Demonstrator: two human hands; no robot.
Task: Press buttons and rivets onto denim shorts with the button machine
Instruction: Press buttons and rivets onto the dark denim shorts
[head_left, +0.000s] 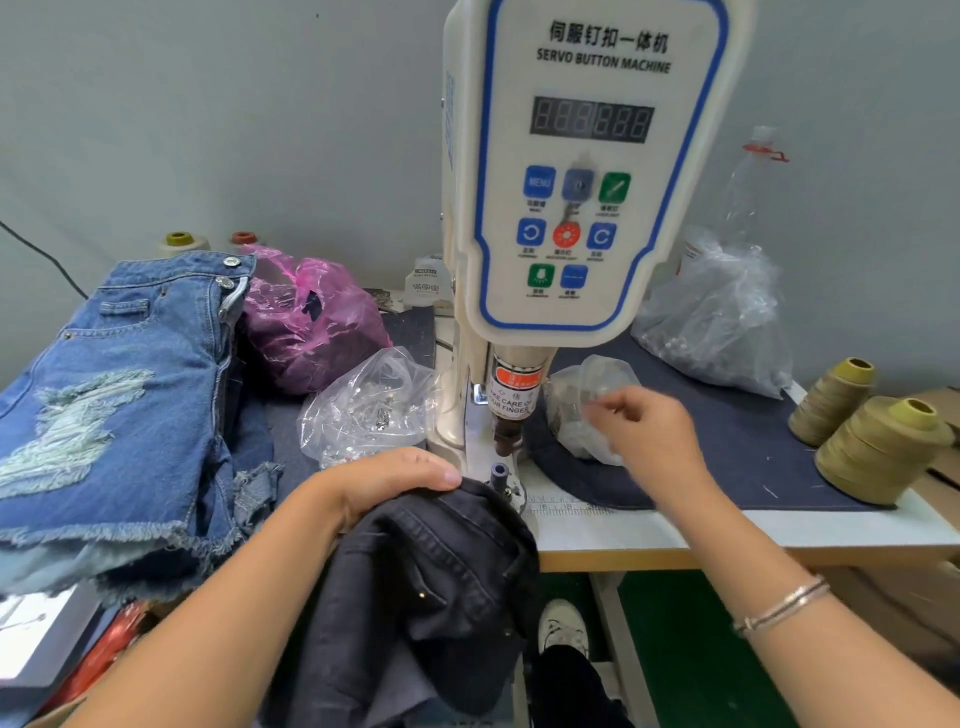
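Note:
The white servo button machine (587, 171) stands in the middle, its press head (508, 415) above the small lower die (499, 474). Dark denim shorts (441, 587) hang over the table edge just in front of the die. My left hand (384, 480) lies on their top edge, gripping the cloth beside the die. My right hand (649, 431) hovers at a small clear bag of metal parts (576, 415) right of the press, fingers curled; whether it holds a part I cannot tell.
A stack of blue ripped denim shorts (114, 405) lies at left. A pink bag (311, 322) and a clear bag of rivets (363, 410) sit left of the machine. A large clear bag (717, 322) and olive thread cones (878, 447) stand at right.

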